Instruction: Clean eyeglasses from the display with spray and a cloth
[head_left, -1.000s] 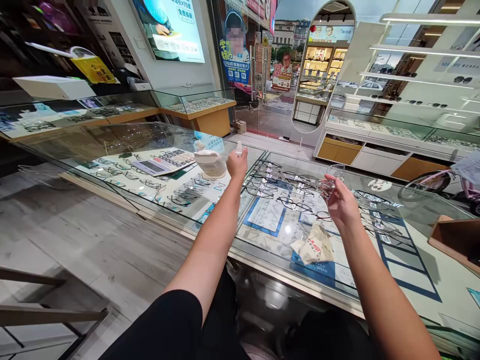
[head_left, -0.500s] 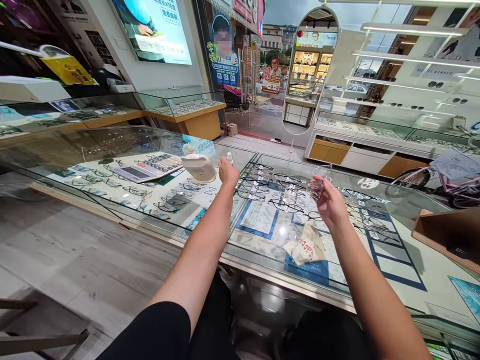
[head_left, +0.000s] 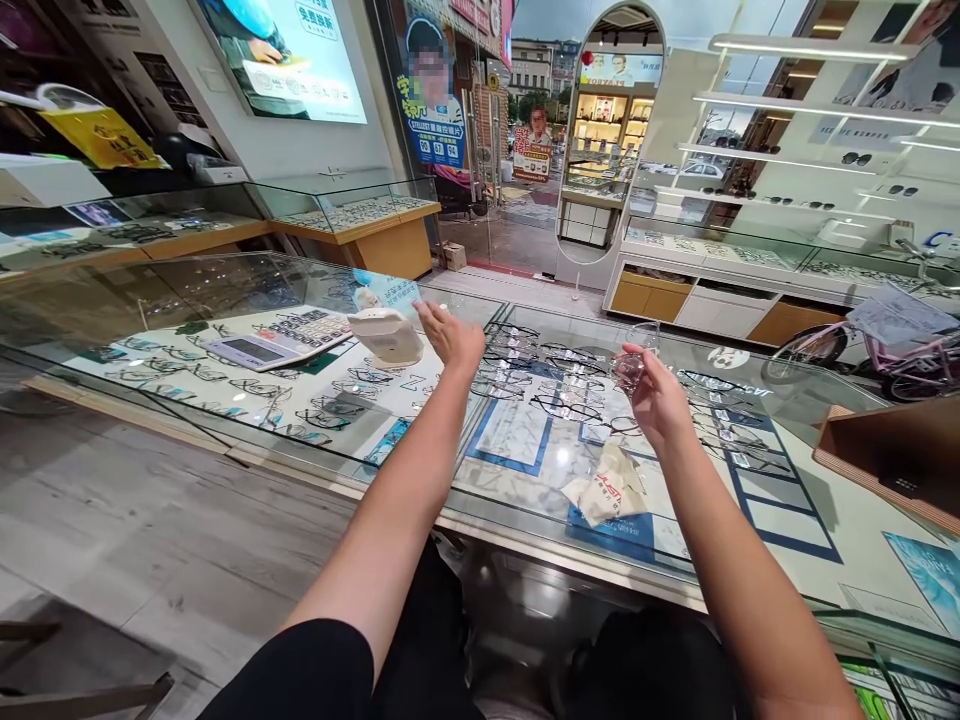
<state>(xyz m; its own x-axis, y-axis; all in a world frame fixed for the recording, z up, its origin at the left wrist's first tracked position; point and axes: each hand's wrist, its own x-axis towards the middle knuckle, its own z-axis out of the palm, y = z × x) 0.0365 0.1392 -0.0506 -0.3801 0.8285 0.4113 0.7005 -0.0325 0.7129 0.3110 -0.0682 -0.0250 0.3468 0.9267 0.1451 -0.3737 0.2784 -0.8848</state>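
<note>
Over the glass counter, my left hand (head_left: 455, 338) has its fingers stretched out, just right of a white stand-like device (head_left: 386, 338). A small white tip (head_left: 443, 307) shows behind those fingers; most of it is hidden. My right hand (head_left: 658, 398) pinches a pair of eyeglasses (head_left: 631, 368) with clear lenses, held up above the counter. Inside the counter, below and between the hands, lie rows of dark eyeglass frames (head_left: 568, 408). Closer to me is a crumpled cream cloth (head_left: 609, 487) with red lettering, on top of a blue packet (head_left: 613, 533).
A large-key calculator (head_left: 281, 340) stands on the counter at left. A brown wooden box (head_left: 885, 460) sits at the right end. Beyond the counter are an oval mirror (head_left: 609, 130), a pink bicycle (head_left: 870, 345) and display cases (head_left: 352, 215).
My left hand has gone from a closed grip on a small white bottle to stretched fingers. My right hand still holds the eyeglasses. The view has shifted slightly.
</note>
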